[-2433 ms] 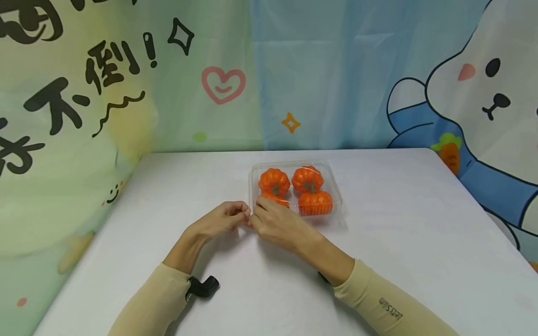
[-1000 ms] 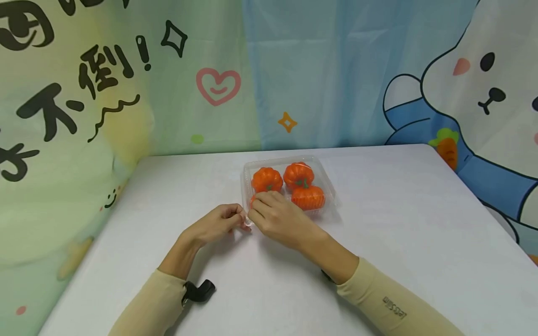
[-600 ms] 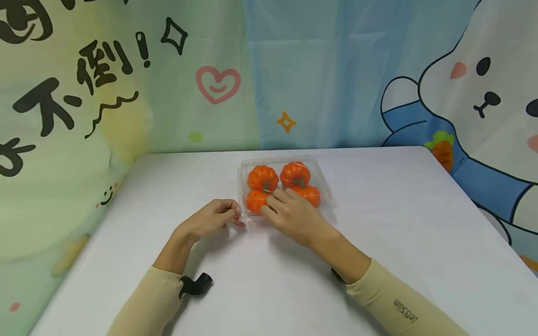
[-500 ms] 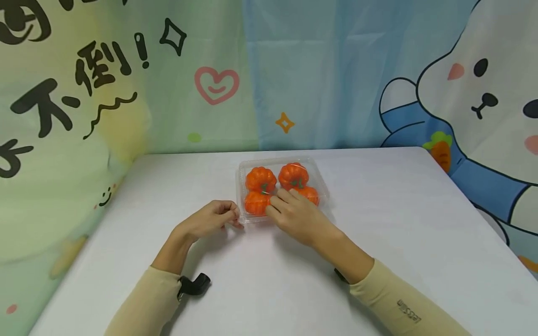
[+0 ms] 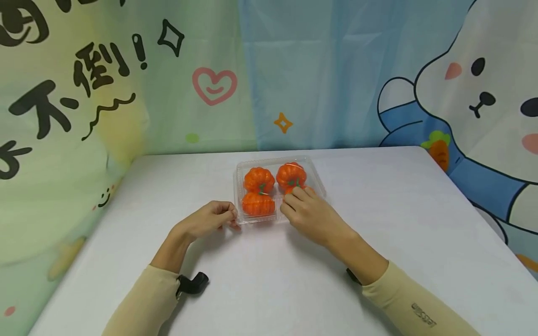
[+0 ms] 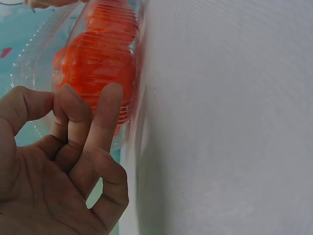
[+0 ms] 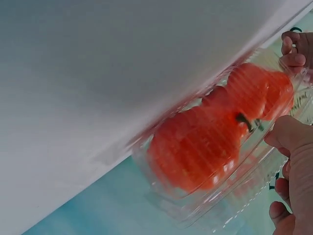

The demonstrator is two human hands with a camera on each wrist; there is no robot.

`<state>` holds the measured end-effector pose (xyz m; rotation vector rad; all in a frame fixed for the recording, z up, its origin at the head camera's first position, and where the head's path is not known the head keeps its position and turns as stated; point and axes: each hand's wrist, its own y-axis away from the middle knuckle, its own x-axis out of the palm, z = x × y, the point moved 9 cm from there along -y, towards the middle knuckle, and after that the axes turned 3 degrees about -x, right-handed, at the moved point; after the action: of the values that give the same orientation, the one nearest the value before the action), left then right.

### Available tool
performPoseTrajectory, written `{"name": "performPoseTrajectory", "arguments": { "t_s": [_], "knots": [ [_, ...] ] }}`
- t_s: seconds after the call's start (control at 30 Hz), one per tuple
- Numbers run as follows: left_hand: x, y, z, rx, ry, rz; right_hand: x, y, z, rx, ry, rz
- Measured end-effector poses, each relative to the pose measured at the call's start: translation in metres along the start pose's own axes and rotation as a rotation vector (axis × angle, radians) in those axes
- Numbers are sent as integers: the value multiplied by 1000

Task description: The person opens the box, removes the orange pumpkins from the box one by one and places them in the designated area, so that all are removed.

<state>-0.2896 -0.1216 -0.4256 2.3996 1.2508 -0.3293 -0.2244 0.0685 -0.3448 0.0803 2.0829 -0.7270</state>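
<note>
Head view: 4 orange pumpkins point(image 5: 258, 204) are held in clear box point(image 5: 269, 163) on white table point(image 5: 252, 280), box's near-L corner pinched by L hand point(image 5: 212, 219), front rim by R hand point(image 5: 313, 217). L wrist: box edge is met by thumb & index, other fingers apart. R wrist: box rim is gripped btwn thumb & partly hidden fingers.

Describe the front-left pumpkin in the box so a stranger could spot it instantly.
On the white table sits a clear plastic box. In its near-left corner, beside the person's left hand, lies the rounded, ribbed orange pumpkin. No hand covers it, whereas in the head view the right hand hides most of the front-right orange pumpkin.
</note>
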Motion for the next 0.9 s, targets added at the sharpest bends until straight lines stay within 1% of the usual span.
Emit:
{"name": "performPoseTrajectory", "arguments": {
  "t_s": [0.1, 0.27, 0.4, 0.47, 0.67, 0.77, 0.9],
  "knots": [
    [-2, 0, 1, 2, -2, 10, 0, 4, -4, 10, 14, -3],
    [-10, 4, 4, -8, -9, 3, -1, 7, -7, 19, -2, -2],
    [-10, 5, 5, -6, -17, 27, -1, 12, -11, 37, -22, 15],
    [-10, 5, 5, -5, -22, 37, -2, 14, -14, 39, -12, 28],
    [-14, 1, 4, -12, -40, 29, 1, 20, -22, 43, 27, 73],
    [-15, 0, 4, -15, -39, 37, 2, 24, -25, 45, 39, 78],
    [-16, -1, 5, -24, -32, 37, 3, 29, -26, 34, 63, 63]
  ]
}}
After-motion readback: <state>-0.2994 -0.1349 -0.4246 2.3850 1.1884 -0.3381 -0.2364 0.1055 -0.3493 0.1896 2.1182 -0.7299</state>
